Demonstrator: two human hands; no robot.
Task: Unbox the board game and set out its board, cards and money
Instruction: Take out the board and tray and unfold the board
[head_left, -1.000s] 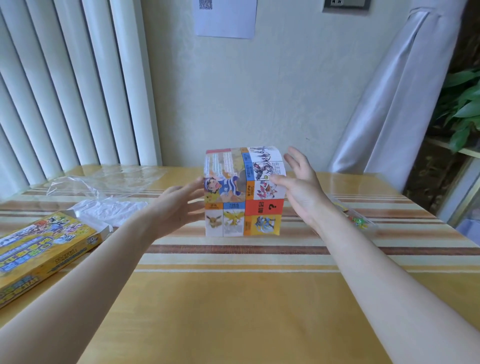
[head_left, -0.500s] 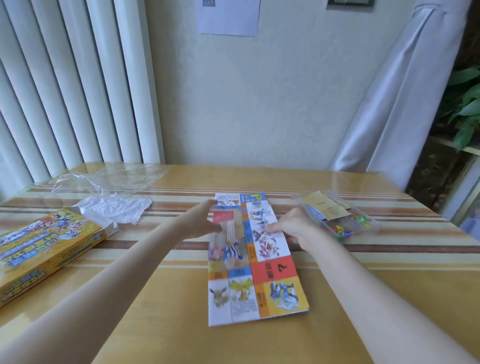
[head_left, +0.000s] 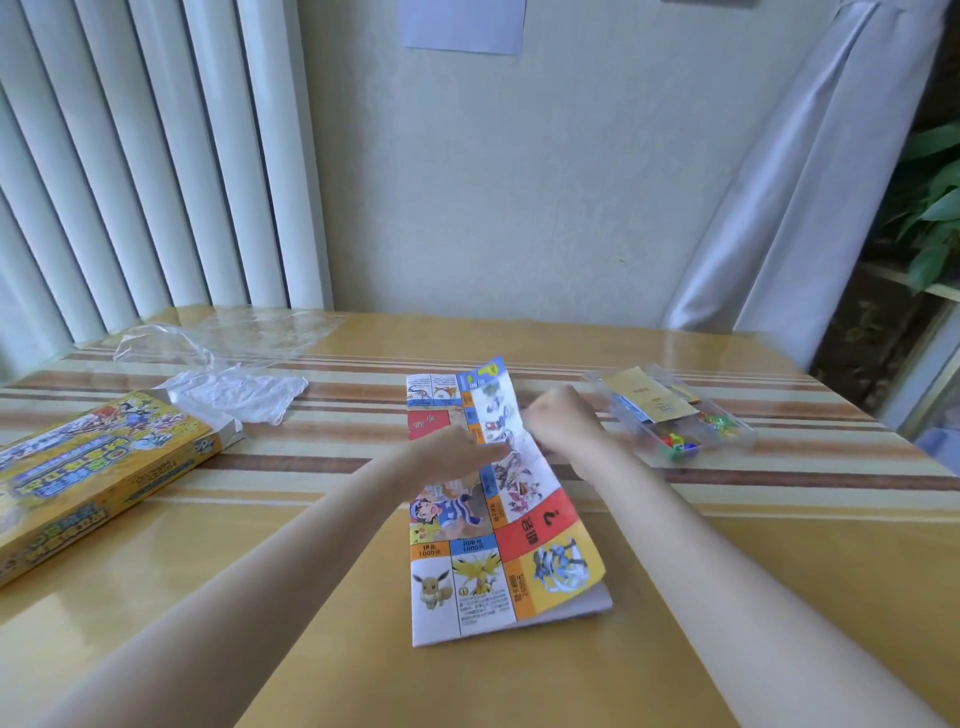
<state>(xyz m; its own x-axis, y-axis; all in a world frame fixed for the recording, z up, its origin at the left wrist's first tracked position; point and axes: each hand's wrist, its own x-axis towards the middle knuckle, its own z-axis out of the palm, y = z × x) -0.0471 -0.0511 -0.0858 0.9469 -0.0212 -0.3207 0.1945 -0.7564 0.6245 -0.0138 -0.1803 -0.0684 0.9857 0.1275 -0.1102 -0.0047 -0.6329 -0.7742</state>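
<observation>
Counted on the table (head_left: 779, 597): one folded board (head_left: 467, 571), one yellow game box (head_left: 93, 473) by the left edge, one clear tray (head_left: 727, 441) of pieces toward the far right corner. Left hand (head_left: 452, 454) lies flat, fingers straight, pressing the board. Right hand (head_left: 561, 421), blurred, pinches the raised right flap with curled fingers. The board sits mid-table, long axis running near edge to far edge.

Looks like a room in a home — glossy wooden table (head_left: 779, 597) with striped inlay against a plain cream wall (head_left: 519, 182), white vertical blinds (head_left: 130, 156) at left, pale curtain (head_left: 810, 182) and leafy houseplant (head_left: 935, 208) at right, a paper sheet (head_left: 462, 26) pinned up.
</observation>
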